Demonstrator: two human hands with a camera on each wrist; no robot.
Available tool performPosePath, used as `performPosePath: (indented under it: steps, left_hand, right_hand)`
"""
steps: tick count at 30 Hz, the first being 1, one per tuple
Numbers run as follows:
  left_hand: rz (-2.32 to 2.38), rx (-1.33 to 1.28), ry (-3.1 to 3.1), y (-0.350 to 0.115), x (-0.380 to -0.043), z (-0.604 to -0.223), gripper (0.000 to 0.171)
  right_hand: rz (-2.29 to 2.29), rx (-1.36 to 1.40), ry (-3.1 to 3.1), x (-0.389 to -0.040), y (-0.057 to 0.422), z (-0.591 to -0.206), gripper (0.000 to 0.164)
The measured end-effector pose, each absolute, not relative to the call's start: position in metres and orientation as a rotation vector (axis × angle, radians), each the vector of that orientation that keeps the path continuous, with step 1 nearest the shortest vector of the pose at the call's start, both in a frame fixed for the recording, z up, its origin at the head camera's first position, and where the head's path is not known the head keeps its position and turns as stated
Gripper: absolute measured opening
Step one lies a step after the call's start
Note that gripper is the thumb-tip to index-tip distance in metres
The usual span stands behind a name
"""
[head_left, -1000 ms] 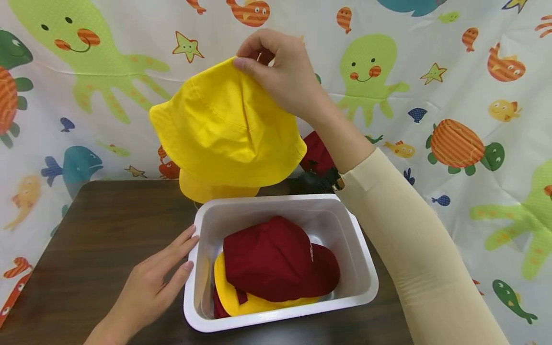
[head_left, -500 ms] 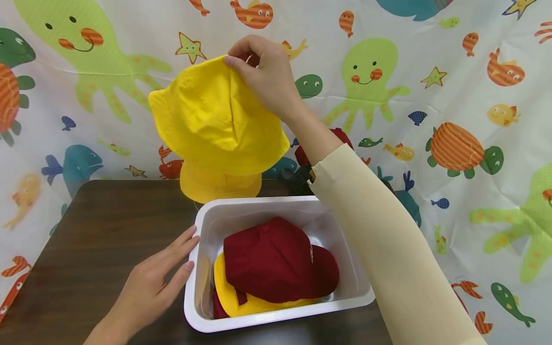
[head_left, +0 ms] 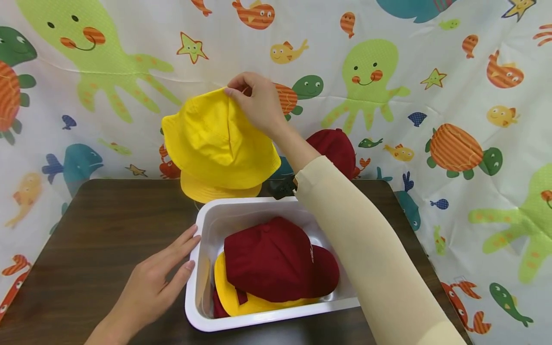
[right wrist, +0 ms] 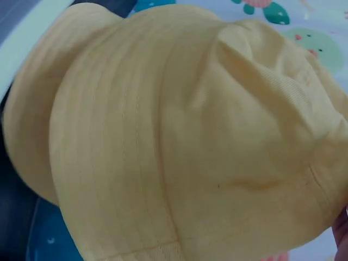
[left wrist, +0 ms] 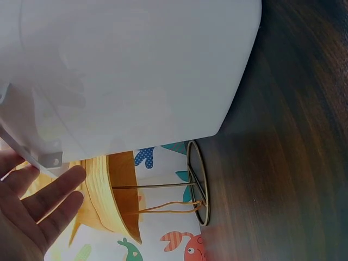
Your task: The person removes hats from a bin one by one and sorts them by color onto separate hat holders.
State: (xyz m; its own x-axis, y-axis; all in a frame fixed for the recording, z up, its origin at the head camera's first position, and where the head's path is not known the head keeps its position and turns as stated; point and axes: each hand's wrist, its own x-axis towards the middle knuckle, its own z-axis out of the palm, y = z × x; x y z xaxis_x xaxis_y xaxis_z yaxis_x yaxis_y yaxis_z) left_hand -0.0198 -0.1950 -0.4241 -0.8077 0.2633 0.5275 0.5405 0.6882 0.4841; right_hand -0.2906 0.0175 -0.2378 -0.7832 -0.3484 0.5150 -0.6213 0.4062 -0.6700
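Observation:
My right hand (head_left: 258, 103) pinches the crown of a yellow bucket hat (head_left: 215, 148) between thumb and fingers, brim hanging down. Right behind it, the brim of a second yellow hat (head_left: 215, 194) shows on a wire stand (left wrist: 152, 187); the held hat overlaps it and hides its crown. My left hand (head_left: 146, 282) rests its fairly straight fingertips on the left rim of a white plastic bin (head_left: 191, 302). Inside the bin, a maroon baseball cap (head_left: 267, 258) lies on top of a yellow hat (head_left: 258, 306), with more maroon cloth under that at the left.
Another maroon cap (head_left: 332, 148) stands raised at the back right, partly behind my right forearm, near a black object (head_left: 282, 187). The dark wooden table (head_left: 116, 225) ends at a curtain (head_left: 142, 28) printed with sea animals.
My right hand has moved left, then lowered the yellow bucket hat over the second yellow hat. More of the back maroon cap shows. The left hand stays at the bin rim.

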Motion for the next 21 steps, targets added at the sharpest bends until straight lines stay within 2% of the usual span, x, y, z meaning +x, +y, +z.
performPosePath:
  steps: [11,21]
  left_hand:
    - [-0.902,-0.644,-2.470,-0.195,-0.023,-0.425,0.071]
    - [-0.920,-0.634,-2.472,-0.196,-0.021,-0.426,0.072]
  right_hand:
    - [1.242,0.809,-2.549,-0.294,0.015,-0.267,0.014]
    - [1.128,0.827,-2.633,-0.290,0.009,-0.276,0.019]
